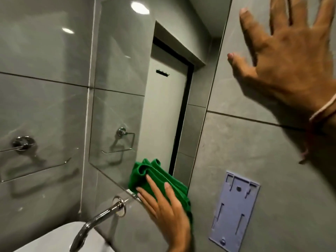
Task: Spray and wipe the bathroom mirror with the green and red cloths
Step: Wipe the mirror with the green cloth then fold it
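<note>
Green cloth (160, 180), bunched, low and centre in the head view, pressed against the bottom right corner of the mirror (127, 88). Sits under the fingers (154, 188) of the left hand (167, 213), with folds sticking out above the fingertips and more fabric trailing down along the right side of the palm. Left hand reaching up from the bottom edge of the frame, back toward the camera, fingers spread slightly and laid flat on the cloth rather than curled round it; flat press, not a clamp. Just left of that hand, chrome tap (101, 217) coming out of the wall below the mirror's lower edge, over a white basin (54, 240) at the bottom left.

Right hand (291, 57) in the upper right, raised, back toward the camera, fingers wide apart, empty, over the grey tiled wall (245, 151) beside the mirror; contact with the tile unclear. Thin cord band (323, 111) round the wrist.

Lower right, pale purple plastic mounting plate (234, 211) fixed to the wall, just right of the cloth. Left side, chrome towel ring (23, 142) on the wall, mirrored in the glass. Red cloth nowhere visible.
</note>
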`<state>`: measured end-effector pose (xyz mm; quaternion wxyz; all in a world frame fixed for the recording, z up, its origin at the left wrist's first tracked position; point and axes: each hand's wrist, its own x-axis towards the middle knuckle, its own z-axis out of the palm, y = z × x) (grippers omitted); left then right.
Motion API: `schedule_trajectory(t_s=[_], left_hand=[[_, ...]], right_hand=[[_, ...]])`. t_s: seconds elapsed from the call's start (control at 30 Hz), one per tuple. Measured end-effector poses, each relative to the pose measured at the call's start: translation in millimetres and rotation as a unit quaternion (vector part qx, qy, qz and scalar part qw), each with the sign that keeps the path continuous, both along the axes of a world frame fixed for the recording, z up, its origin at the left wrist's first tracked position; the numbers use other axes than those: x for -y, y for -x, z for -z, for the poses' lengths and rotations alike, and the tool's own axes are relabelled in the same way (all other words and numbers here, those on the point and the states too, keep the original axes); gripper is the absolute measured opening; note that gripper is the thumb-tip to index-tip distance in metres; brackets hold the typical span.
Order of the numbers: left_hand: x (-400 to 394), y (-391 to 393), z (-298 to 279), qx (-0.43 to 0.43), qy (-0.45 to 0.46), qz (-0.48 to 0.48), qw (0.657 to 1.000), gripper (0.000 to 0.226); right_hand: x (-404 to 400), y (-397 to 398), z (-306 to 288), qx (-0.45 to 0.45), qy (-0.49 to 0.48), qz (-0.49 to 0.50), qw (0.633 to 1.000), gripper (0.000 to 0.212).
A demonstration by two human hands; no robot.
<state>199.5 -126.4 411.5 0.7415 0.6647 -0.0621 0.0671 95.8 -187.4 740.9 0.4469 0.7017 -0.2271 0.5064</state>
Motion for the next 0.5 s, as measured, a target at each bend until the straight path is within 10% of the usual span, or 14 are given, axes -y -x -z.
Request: schedule_trajectory(t_s=[0.2,0.5], left_hand=[[4,23,-98,-0.114,0.119,0.011,0.986,0.071],[-4,24,-377,0.345,0.195,0.11,0.912,0.065]], right_hand=[[-16,16,-7,-0.027,-0.042,-0.015,0.999,0.078],[-27,76,3,0.057,-0.257,-0.338,0.903,0.089]])
